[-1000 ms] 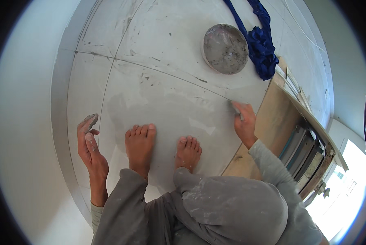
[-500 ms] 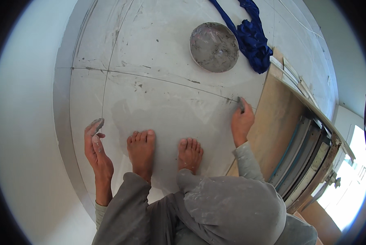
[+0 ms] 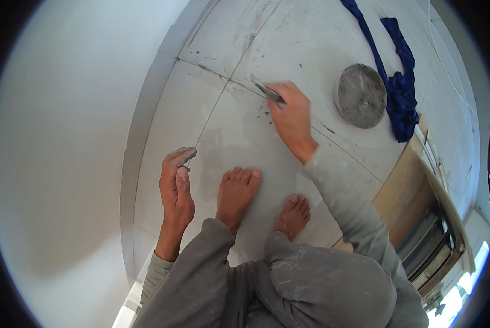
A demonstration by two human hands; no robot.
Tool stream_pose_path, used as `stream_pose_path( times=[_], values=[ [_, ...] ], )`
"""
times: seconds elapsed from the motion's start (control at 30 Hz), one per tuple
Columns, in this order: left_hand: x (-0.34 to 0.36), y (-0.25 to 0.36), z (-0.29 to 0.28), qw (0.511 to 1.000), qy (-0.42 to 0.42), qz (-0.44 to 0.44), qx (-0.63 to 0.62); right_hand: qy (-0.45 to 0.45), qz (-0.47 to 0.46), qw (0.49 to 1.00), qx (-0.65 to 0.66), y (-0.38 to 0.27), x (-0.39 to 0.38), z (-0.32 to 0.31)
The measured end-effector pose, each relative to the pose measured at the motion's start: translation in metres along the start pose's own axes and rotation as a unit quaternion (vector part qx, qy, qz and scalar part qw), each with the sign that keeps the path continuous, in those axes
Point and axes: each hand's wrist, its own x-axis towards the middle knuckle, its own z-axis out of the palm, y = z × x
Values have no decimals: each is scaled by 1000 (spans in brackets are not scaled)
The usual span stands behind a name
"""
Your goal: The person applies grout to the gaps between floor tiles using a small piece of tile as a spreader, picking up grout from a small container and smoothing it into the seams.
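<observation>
My right hand (image 3: 291, 117), slightly blurred, grips a small dark scraper (image 3: 270, 93) with a thin flat blade. Its tip is close to the tile joint near a crossing of two joints. My left hand (image 3: 176, 188) hovers at the left, fingers stretched and bent a little, thumb apart. Grey paste (image 3: 187, 155) coats its fingertips, and there is a smear on the thumb. Beyond my right hand, a round bowl (image 3: 361, 97) smeared inside with grey paste rests on the tiles.
Pale floor tiles (image 3: 245, 136) carry dark smears and crumbs along their joints. A dark blue cloth (image 3: 402, 104) lies against the bowl. Wooden boards (image 3: 401, 213) and a frame lean at the right. A white wall (image 3: 81, 136) rises at the left; my bare feet (image 3: 238, 194) are between my arms.
My right hand has swung left and away from me with the scraper, from beside the boards to near the joint crossing. The view has shifted; my left hand keeps its pose.
</observation>
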Motion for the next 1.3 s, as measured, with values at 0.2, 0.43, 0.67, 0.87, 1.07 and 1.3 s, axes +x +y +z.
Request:
stream_pose_path(
  times=[0.2,0.43,0.67,0.87,1.07,1.3],
  values=[
    [-13,-15,-6,999,41,-27,-11,-95,-128,968,-196,-11,21,60],
    [-39,-42,-31,996,58,-65,28,-124,-216,964,-91,-9,62,48],
    [-36,-53,-46,992,86,-84,34,-310,-286,891,-169,8,78,18],
    [-39,-48,-41,992,95,-84,5,-433,-171,861,-207,11,59,-34],
    [-44,-59,-38,993,84,-83,10,-258,-265,920,-127,-2,94,37],
    [-52,-57,-47,989,120,-83,8,-420,-248,851,-194,6,27,-2]
  ],
)
